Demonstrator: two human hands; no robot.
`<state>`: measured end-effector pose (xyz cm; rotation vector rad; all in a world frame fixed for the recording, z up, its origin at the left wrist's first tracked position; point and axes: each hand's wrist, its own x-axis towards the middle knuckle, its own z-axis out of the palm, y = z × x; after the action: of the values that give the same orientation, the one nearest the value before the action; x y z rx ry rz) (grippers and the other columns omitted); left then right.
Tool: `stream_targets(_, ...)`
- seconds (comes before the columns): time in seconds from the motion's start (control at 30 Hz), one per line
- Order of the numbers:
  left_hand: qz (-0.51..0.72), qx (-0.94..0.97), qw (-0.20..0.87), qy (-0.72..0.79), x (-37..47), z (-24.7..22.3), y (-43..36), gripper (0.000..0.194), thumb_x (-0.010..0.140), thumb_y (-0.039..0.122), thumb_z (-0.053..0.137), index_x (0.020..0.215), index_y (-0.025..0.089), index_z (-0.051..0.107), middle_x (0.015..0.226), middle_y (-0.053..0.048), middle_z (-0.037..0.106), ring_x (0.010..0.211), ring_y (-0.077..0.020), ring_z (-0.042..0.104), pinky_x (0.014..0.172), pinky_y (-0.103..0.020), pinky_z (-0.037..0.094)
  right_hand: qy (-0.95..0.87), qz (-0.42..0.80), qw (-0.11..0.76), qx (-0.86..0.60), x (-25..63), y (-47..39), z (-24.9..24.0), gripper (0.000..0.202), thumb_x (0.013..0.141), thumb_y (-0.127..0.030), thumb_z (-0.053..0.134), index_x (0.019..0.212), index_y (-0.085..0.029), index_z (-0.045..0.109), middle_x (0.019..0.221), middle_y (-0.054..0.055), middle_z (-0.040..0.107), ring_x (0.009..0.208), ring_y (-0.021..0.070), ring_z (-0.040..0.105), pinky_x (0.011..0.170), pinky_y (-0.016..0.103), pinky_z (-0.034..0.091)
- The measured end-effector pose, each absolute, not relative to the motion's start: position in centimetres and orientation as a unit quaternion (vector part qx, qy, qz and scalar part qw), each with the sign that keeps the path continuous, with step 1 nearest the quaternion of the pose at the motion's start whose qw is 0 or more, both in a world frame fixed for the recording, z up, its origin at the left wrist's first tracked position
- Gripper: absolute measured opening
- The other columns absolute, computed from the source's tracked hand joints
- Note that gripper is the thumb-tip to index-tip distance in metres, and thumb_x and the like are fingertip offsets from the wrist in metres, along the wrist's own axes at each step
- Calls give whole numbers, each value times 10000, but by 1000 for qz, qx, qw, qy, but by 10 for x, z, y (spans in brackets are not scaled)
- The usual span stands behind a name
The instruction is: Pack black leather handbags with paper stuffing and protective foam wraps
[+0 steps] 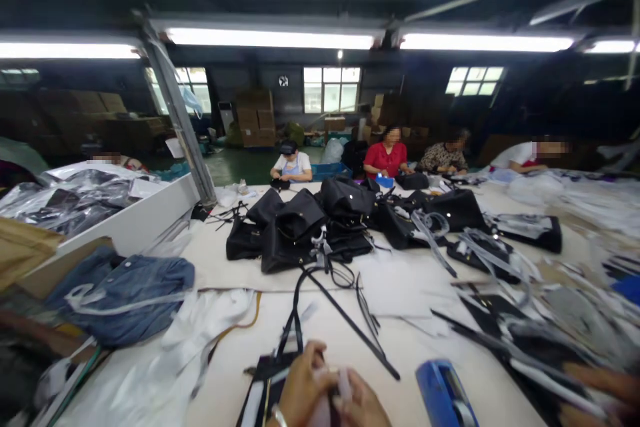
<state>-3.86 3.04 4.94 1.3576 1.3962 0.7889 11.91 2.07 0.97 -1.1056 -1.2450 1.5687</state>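
At the bottom centre, my left hand and my right hand are close together, fingers bent and pinching. Between them is a pale, thin, whitish piece of wrapping; its lower part is partly covered by my fingers. Under and beside my left hand lies a black bag with a gold-coloured zip line and a white strip on it. Its black strap runs up the table. A blue tape dispenser stands to the right of my right hand.
A heap of black bags fills the table's middle. Left are a denim garment and white wrapping sheets. Clear plastic strips lie right. Another person's hand is at the lower right; several people sit across the table.
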Motion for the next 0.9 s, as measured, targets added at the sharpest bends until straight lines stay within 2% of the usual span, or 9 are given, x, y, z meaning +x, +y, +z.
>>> stream_targets(0.03, 357, 498, 567, 549, -42, 44, 28, 552, 728, 446, 656, 1160, 134, 510, 891, -73, 646, 828, -204, 611, 791, -347, 471, -469, 642, 422, -436, 113, 3, 11, 420, 697, -458, 595, 1081, -296, 550, 944, 32, 665, 881, 253, 647, 754, 412, 520)
stream_targets(0.13, 428, 296, 743, 422, -47, 31, 15, 587, 789, 523, 548, 1204, 112, 486, 1045, -138, 640, 936, -231, 613, 867, -377, 443, -377, 685, 479, -400, 107, -21, 19, 488, 727, -389, 633, 1154, -192, 504, 1025, 88, 649, 941, 236, 617, 857, 399, 477)
stream_targets(0.2, 409, 222, 808, 361, -46, 28, 4, 566, 821, 533, 492, 1188, 103, 514, 1078, -156, 640, 986, -250, 607, 911, -405, 424, -343, 691, 497, -397, 109, -21, 19, 472, 730, -365, 648, 1140, -179, 504, 1017, 85, 653, 926, 224, 618, 853, 386, 476)
stream_targets(0.27, 381, 207, 840, 326, -41, 29, -5, 512, 832, 463, 520, 1193, 99, 524, 1075, -155, 651, 1012, -259, 604, 939, -418, 410, -338, 679, 502, -416, 111, -20, 15, 445, 749, -356, 632, 1138, -185, 501, 1016, 73, 655, 916, 212, 620, 846, 373, 480)
stream_targets(0.4, 369, 247, 837, 320, -30, 32, -8, 470, 827, 324, 573, 1233, 97, 508, 1089, -150, 658, 1038, -261, 598, 961, -426, 398, -405, 576, 495, -509, 111, -23, 8, 504, 773, -315, 593, 1239, -205, 435, 1132, 71, 615, 1012, 204, 587, 904, 364, 455)
stream_targets(0.5, 368, 281, 820, 336, -29, 34, 0, 473, 825, 326, 577, 1224, 78, 523, 1099, -162, 657, 1040, -266, 596, 961, -426, 399, -480, 447, 449, -607, 110, -27, 10, 594, 778, -275, 575, 1331, -245, 361, 1253, 55, 539, 1131, 209, 517, 946, 352, 424)
stream_targets(0.6, 367, 302, 806, 352, -33, 37, 9, 468, 819, 335, 584, 1209, 79, 545, 1131, -164, 645, 1042, -265, 594, 955, -415, 405, -541, 335, 418, -649, 110, -27, 19, 608, 792, -261, 557, 1360, -271, 342, 1280, 46, 505, 1134, 214, 500, 917, 348, 437)
stream_targets(0.8, 361, 347, 777, 382, -36, 41, 14, 459, 776, 382, 625, 1149, 116, 608, 1111, -136, 660, 1007, -259, 605, 953, -405, 407, -620, 270, 431, -598, 115, -17, 25, 318, 864, -273, 467, 1168, -259, 558, 1172, 66, 547, 1107, 220, 501, 888, 359, 462)
stream_targets(0.9, 362, 360, 763, 397, -35, 36, 13, 460, 773, 404, 623, 1137, 124, 619, 1110, -127, 662, 1002, -258, 606, 960, -410, 402, -625, 280, 427, -591, 116, -14, 22, 274, 874, -262, 447, 1110, -257, 585, 1135, 62, 562, 1101, 214, 506, 886, 349, 460)
